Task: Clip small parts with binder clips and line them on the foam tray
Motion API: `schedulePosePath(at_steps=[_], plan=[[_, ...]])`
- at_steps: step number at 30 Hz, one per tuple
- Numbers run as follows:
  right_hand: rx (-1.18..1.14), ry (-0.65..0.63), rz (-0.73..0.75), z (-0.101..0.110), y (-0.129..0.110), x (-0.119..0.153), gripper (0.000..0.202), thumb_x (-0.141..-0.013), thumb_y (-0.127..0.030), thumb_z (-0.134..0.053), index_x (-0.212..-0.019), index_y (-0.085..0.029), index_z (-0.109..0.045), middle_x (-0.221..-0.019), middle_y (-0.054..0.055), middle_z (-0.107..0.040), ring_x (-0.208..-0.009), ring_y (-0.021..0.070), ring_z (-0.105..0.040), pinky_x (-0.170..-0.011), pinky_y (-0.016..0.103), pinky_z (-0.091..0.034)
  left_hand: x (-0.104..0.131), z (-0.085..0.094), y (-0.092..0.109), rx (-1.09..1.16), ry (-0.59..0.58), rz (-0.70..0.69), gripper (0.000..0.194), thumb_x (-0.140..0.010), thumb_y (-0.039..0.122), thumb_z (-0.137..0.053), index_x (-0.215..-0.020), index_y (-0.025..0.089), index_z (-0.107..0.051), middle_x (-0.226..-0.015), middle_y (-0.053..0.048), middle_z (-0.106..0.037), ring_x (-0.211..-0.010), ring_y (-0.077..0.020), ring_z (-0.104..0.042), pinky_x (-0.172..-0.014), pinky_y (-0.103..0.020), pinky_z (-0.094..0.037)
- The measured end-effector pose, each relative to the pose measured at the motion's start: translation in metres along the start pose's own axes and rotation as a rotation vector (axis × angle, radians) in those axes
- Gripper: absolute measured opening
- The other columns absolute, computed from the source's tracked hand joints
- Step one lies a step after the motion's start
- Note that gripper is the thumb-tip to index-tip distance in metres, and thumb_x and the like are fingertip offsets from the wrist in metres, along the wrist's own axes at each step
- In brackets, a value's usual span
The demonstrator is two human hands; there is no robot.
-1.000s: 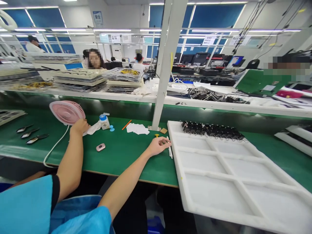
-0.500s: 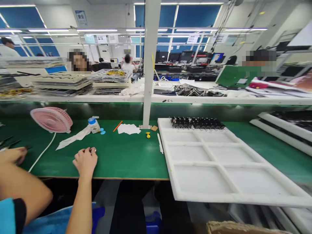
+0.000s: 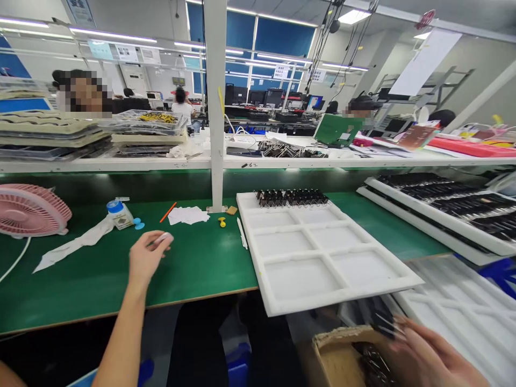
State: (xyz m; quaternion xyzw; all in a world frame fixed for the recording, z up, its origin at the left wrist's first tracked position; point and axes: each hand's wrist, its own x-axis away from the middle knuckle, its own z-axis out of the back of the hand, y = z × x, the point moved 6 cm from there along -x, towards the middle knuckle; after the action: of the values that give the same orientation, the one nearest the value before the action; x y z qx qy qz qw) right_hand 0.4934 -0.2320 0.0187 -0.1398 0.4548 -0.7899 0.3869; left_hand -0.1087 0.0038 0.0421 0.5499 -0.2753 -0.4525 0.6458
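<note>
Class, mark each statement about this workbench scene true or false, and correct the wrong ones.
1. Black clips with silver wire handles line the far end of the white foam tray. True.
2. The slim white plastic pen lies inside that tray. False: it lies beside it, on the green bench.
3. The blurred hand at the picture's lower right has a dark piece in its grip. True.
4. The round pink fan is at the picture's right. False: it is at the left.
</note>
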Motion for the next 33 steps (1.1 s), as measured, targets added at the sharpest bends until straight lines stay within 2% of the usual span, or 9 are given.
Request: schedulePosePath(at_steps=[1,3,5,7,10,13,16,22,33], plan=[[-0.172,-0.019,-0.013,-0.014,-0.021,-0.009,0.057,-0.083,-0.083,-0.049,-0.102,-0.037,-0.078,-0.107,0.024,-0.074,-0.076,0.0304,-0.073,-0.075,0.053,-0.059,0.003,-0.030,0.013,0.100,-0.101,-0.010,0.043,-0.069,0.043,-0.085,-0.103,0.021,-0.069,-0.095,-0.004,-0.075,-0.072,-0.0211,-0.068,-0.059,-0.029,-0.049],[-0.494,-0.125,-0.038,-0.057,-0.066,-0.030,0.043,-0.077,-0.072,-0.074,-0.085,-0.030,-0.076,-0.089,0.021,-0.073,-0.067,0.0259,-0.069,-0.069,0.050,-0.057,0.010,-0.092,0.036,0.285,-0.316,-0.013,0.048,-0.063,0.040,-0.090,-0.101,0.017,-0.071,-0.083,-0.006,-0.074,-0.064,-0.0181,-0.065,-0.055,-0.027,-0.046],[-0.605,-0.247,-0.001,-0.110,-0.113,-0.049,0.039,-0.073,-0.061,-0.082,-0.081,-0.023,-0.075,-0.076,0.016,-0.071,-0.062,0.0229,-0.066,-0.064,0.043,-0.057,0.016,-0.146,0.052,0.416,-0.494,-0.007,0.051,-0.063,0.039,-0.092,-0.102,0.014,-0.072,-0.084,-0.008,-0.074,-0.063,-0.0159,-0.064,-0.055,-0.026,-0.047],[-0.682,-0.330,0.013,-0.163,-0.152,-0.066,0.040,-0.071,-0.055,-0.084,-0.080,-0.018,-0.074,-0.074,0.014,-0.071,-0.061,0.0213,-0.067,-0.058,0.035,-0.056,0.018,-0.185,0.057,0.518,-0.599,0.041,0.052,-0.064,0.038,-0.093,-0.104,0.012,-0.074,-0.085,-0.009,-0.075,-0.063,-0.0144,-0.064,-0.057,-0.026,-0.049],[-0.775,-0.430,-0.053,-0.230,-0.187,-0.085,0.040,-0.069,-0.048,-0.087,-0.076,-0.013,-0.070,-0.075,0.014,-0.073,-0.061,0.0188,-0.069,-0.055,0.027,-0.057,0.015,-0.219,0.049,0.646,-0.663,0.153,0.052,-0.065,0.033,-0.094,-0.107,0.010,-0.075,-0.087,-0.010,-0.075,-0.064,-0.0133,-0.065,-0.061,-0.026,-0.053],[-0.803,-0.526,-0.089,-0.273,-0.201,-0.094,0.036,-0.072,-0.042,-0.088,-0.076,-0.011,-0.069,-0.073,0.012,-0.074,-0.059,0.0175,-0.070,-0.056,0.024,-0.059,0.009,-0.232,0.032,0.739,-0.661,0.235,0.051,-0.066,0.027,-0.095,-0.109,0.010,-0.074,-0.087,-0.010,-0.075,-0.065,-0.0132,-0.067,-0.061,-0.025,-0.055],[-0.811,-0.564,-0.091,-0.292,-0.199,-0.094,0.033,-0.076,-0.038,-0.087,-0.076,-0.011,-0.069,-0.073,0.012,-0.075,-0.058,0.0173,-0.071,-0.056,0.023,-0.060,0.007,-0.236,0.018,0.763,-0.654,0.272,0.049,-0.064,0.024,-0.096,-0.105,0.009,-0.073,-0.086,-0.010,-0.076,-0.064,-0.0138,-0.068,-0.061,-0.025,-0.056],[-0.795,-0.563,-0.121,-0.301,-0.186,-0.089,0.025,-0.080,-0.031,-0.083,-0.074,-0.011,-0.069,-0.073,0.011,-0.076,-0.057,0.0154,-0.070,-0.056,0.022,-0.058,0.011,-0.240,0.013,0.747,-0.680,0.297,0.054,-0.057,0.025,-0.099,-0.102,0.008,-0.075,-0.086,-0.011,-0.077,-0.063,-0.0154,-0.070,-0.062,-0.026,-0.058],[-0.758,-0.608,-0.088,-0.308,-0.184,-0.092,0.029,-0.076,-0.037,-0.089,-0.075,-0.014,-0.071,-0.073,0.009,-0.076,-0.060,0.0162,-0.070,-0.062,0.026,-0.062,0.012,-0.239,0.016,0.671,-0.667,0.253,0.053,-0.057,0.030,-0.099,-0.101,0.009,-0.078,-0.083,-0.011,-0.078,-0.061,-0.0164,-0.069,-0.064,-0.030,-0.059]])
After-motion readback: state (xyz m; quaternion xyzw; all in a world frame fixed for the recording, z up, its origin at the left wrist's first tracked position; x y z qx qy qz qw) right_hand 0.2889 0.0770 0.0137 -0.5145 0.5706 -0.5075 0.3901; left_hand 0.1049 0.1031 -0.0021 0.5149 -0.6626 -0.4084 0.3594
